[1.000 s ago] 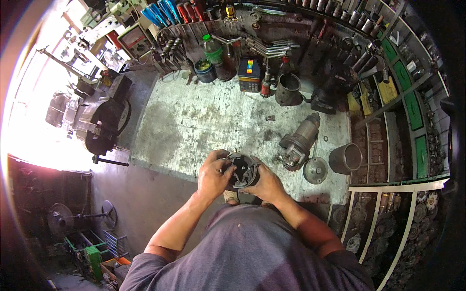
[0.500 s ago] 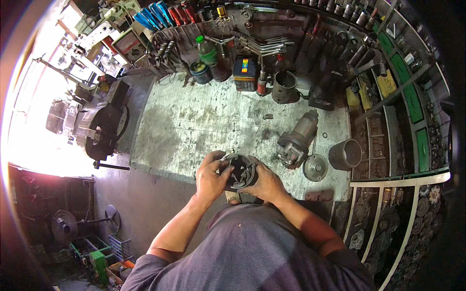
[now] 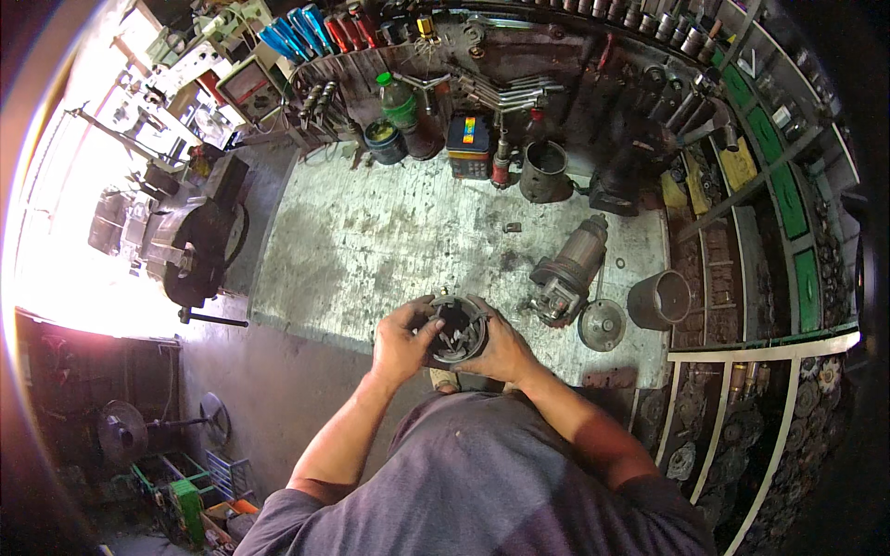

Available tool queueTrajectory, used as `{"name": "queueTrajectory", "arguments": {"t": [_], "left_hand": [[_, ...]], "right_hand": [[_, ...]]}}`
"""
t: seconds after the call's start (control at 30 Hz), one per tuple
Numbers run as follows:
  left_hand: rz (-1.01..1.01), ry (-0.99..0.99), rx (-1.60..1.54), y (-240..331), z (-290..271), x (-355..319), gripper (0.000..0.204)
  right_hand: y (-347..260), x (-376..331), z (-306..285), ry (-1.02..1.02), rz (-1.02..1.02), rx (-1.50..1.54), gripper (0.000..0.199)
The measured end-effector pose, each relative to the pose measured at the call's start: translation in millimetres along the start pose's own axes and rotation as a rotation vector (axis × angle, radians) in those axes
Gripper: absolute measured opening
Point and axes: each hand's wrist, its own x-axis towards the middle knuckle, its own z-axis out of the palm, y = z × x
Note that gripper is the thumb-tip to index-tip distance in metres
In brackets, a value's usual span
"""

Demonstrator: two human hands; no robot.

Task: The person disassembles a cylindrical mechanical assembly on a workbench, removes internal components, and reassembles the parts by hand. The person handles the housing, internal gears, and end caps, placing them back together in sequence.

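My left hand (image 3: 403, 338) and my right hand (image 3: 505, 345) grip a round, grimy metal motor housing (image 3: 458, 335) from both sides, just over the bench's near edge. It is open at the top, with dark pieces inside its ring. My left thumb lies over the rim; my right fingers wrap the far side and are partly hidden. Right of my hands, on the bench, a starter motor body (image 3: 570, 264) lies tilted. Close by it are a round metal end plate (image 3: 602, 323) and a hollow metal cylinder (image 3: 659, 299).
The worn workbench (image 3: 371, 232) carries a small metal piece (image 3: 512, 227) and a small ring (image 3: 620, 262). At its back stand a metal can (image 3: 543, 171), a battery-like box (image 3: 469, 146) and a green-capped bottle (image 3: 399, 104). A vise (image 3: 190, 236) is at left; parts shelves (image 3: 742, 417) stand at right.
Both hands still hold the motor housing. It has tilted slightly, and my left fingers have shifted a little on its rim.
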Motion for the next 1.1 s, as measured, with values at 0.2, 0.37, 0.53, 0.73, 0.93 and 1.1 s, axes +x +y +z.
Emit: {"name": "queueTrajectory", "arguments": {"t": [0.2,0.37,0.53,0.73,0.93,1.1], "left_hand": [[-0.18,-0.044,-0.103,-15.4,-25.7,54.1,0.031],[-0.203,-0.185,-0.258,-37.2,-48.5,92.5,0.03],[-0.199,-0.224,-0.299,-62.2,-56.8,104.1,0.033],[-0.199,-0.249,-0.385,-82.4,-61.2,114.8,0.03],[-0.178,-0.185,-0.247,-85.6,-55.0,114.9,0.025],[-0.122,-0.178,-0.3,-93.1,-49.3,116.0,0.027]], "right_hand": [[-1.8,45.5,9.6,0.005,0.013,0.219,0.106],[-3.4,81.4,24.1,0.04,0.021,0.308,0.096],[-15.6,93.0,33.2,0.01,0.089,0.427,0.089],[-24.1,108.0,44.4,-0.003,0.149,0.454,0.085],[-20.7,115.7,48.8,0.002,0.174,0.472,0.081],[-21.8,113.4,49.2,0.001,0.182,0.563,0.079]]}}
